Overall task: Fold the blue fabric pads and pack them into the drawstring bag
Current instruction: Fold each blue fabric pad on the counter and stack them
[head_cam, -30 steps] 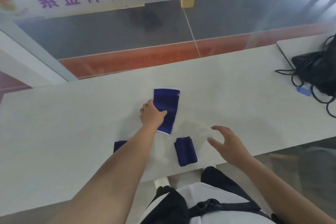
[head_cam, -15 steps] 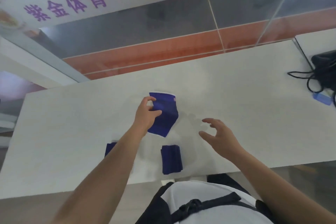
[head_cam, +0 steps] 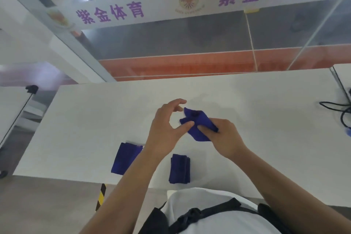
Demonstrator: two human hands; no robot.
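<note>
- Right hand (head_cam: 226, 139) now pinches the blue pad (head_cam: 197, 125), lifted off the table (head_cam: 85, 119); a second ago it hovered empty.
- Left hand (head_cam: 167, 125) loosened, thumb touching the pad at its 9 o'clock.
- Folding third pad; two folded pads (head_cam: 179, 171) lie at 6 and 8 o'clock.

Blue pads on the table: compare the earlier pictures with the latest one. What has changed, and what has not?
The right hand, which hovered empty, has closed on the far pad, now bunched between both hands. The left hand has opened, only its thumb touching the pad. The two folded pads near the table edge stayed put.
</note>
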